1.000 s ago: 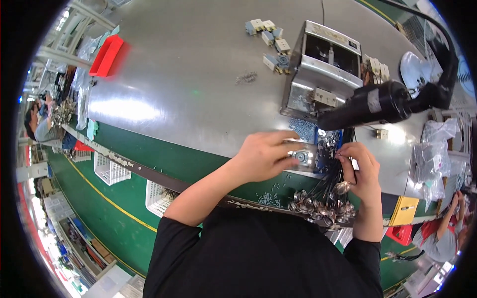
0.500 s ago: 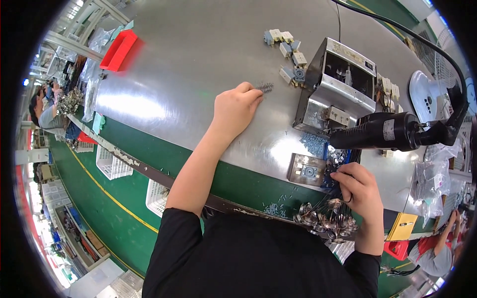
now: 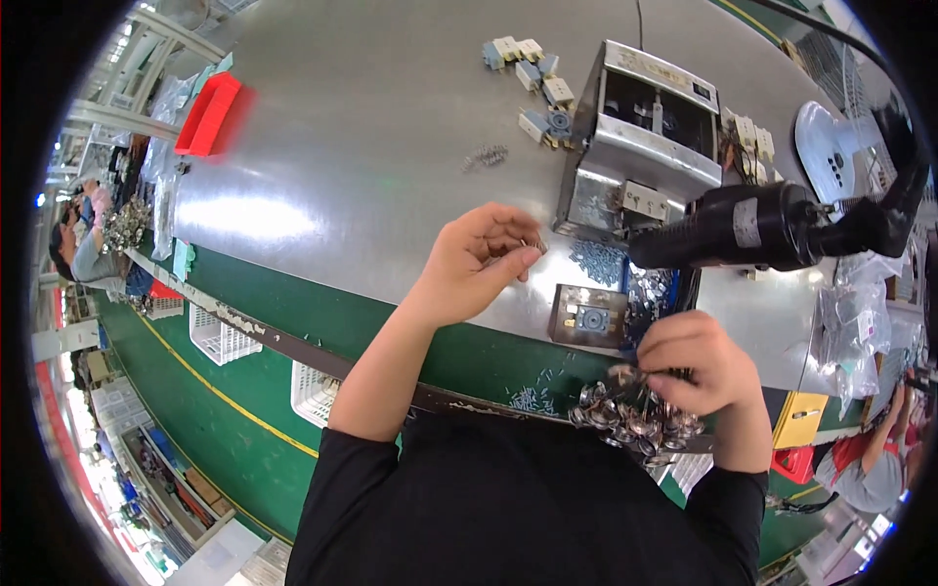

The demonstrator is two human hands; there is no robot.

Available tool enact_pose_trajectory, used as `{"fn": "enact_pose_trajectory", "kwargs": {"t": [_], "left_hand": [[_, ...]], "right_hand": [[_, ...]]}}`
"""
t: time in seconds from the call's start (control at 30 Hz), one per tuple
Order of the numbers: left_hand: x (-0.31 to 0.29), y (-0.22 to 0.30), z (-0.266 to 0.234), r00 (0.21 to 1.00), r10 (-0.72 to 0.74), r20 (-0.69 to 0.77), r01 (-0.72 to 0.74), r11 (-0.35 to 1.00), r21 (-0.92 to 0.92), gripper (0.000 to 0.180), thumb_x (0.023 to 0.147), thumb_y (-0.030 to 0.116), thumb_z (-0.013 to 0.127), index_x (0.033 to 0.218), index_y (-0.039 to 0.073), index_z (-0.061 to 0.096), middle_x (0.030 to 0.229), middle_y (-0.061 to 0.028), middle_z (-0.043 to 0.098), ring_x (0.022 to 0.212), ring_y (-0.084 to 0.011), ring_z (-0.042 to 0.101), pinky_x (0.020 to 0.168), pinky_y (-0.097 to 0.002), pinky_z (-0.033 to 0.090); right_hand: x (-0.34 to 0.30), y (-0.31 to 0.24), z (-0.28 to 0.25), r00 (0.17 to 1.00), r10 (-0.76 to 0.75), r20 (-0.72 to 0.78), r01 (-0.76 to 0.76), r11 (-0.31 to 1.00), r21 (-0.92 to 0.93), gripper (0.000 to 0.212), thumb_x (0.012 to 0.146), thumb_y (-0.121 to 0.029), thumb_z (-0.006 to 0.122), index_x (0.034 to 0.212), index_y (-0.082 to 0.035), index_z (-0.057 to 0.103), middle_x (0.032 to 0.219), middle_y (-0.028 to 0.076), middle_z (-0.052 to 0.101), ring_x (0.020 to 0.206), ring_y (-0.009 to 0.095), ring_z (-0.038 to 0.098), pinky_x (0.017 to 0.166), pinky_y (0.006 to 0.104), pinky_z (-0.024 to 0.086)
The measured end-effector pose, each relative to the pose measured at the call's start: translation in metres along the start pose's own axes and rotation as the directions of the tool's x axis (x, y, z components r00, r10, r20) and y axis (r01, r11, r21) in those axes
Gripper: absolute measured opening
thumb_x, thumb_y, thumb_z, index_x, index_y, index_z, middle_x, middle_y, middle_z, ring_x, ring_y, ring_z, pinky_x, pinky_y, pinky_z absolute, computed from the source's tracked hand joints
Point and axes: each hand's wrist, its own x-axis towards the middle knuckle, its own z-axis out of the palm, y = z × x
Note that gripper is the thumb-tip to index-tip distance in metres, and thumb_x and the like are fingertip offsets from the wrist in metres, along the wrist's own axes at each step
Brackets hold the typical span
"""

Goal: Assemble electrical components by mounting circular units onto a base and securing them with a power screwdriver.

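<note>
My left hand (image 3: 479,266) hovers over the steel bench with curled fingers, small metal pieces (image 3: 532,245) showing between thumb and fingertips. Beyond it lies a little pile of similar metal pieces (image 3: 486,157), too small to name. My right hand (image 3: 702,361) is closed at the bench's near edge, a blurred, shiny round metal part (image 3: 623,375) at its fingertips. Below hangs a bunch of round metal parts (image 3: 635,420). Between the hands, a metal fixture (image 3: 563,327) holds a grey-blue square part (image 3: 593,319). Right of that is a blue tray (image 3: 653,289) of small metal parts.
A steel machine (image 3: 645,137) stands at the right, with a black power screwdriver (image 3: 743,230) suspended before it. Pale switch-like blocks (image 3: 532,73) lie behind. Blue-grey screws (image 3: 598,262) are heaped near the fixture. A red bin (image 3: 207,115) sits far left.
My left hand has left the small metal pile and come nearer, toward the fixture, with pieces in its fingers. My right hand has moved from the blue tray to the round metal parts.
</note>
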Motion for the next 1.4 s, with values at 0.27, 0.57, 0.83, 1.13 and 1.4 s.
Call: {"fn": "enact_pose_trajectory", "kwargs": {"t": [0.27,0.57,0.83,1.13,1.4], "left_hand": [[-0.006,-0.01,0.033,0.993,0.097,0.066,-0.111,0.961,0.254,0.021,0.105,-0.003,0.059,0.123,-0.006,0.07,0.098,-0.0094,0.076,0.071,-0.0092,0.062,0.064,-0.0254,0.052],[-0.004,-0.033,0.051,0.924,0.284,0.254,-0.363,0.859,0.359,0.021,0.081,0.005,0.088,0.1,0.002,0.081,0.105,-0.0092,0.079,0.074,-0.0142,0.068,0.063,-0.028,0.052],[-0.005,-0.029,0.057,0.951,0.184,0.248,-0.276,0.868,0.412,0.024,0.077,0.007,0.092,0.097,0.001,0.08,0.103,-0.005,0.076,0.062,-0.0086,0.054,0.055,-0.0257,0.042],[-0.006,-0.028,0.054,0.95,0.209,0.233,-0.294,0.854,0.429,0.027,0.075,0.009,0.094,0.095,0.0,0.079,0.105,-0.0078,0.076,0.056,-0.008,0.049,0.053,-0.0258,0.041],[-0.009,-0.016,0.053,0.961,0.202,0.19,-0.266,0.864,0.428,0.039,0.075,0.016,0.095,0.109,0.003,0.078,0.109,-0.0083,0.077,0.064,-0.0131,0.058,0.058,-0.0271,0.047]], "right_hand": [[-0.014,0.014,-0.018,0.996,0.083,0.016,-0.085,0.978,0.19,0.016,0.088,0.0,0.078,0.102,0.009,0.076,0.106,0.021,0.074,0.087,0.034,0.072,0.076,0.0394,0.057],[-0.028,0.01,-0.003,0.912,0.365,-0.186,-0.279,0.886,0.371,0.017,0.096,-0.003,0.074,0.106,0.011,0.076,0.109,0.015,0.074,0.082,0.015,0.064,0.069,0.0295,0.051],[-0.029,0.008,0.009,0.791,0.555,-0.257,-0.37,0.769,0.521,0.023,0.095,-0.006,0.078,0.11,0.011,0.075,0.108,0.01,0.068,0.08,0.01,0.061,0.066,0.0246,0.047],[-0.009,0.002,0.023,0.736,0.584,-0.342,-0.447,0.799,0.402,0.02,0.093,0.001,0.076,0.111,0.007,0.077,0.107,0.007,0.07,0.084,0.007,0.061,0.07,0.0226,0.047],[-0.005,0.003,0.027,0.762,0.543,-0.353,-0.461,0.838,0.292,0.019,0.094,-0.001,0.076,0.112,0.006,0.077,0.105,0.007,0.071,0.085,0.008,0.061,0.073,0.0244,0.048]]}}
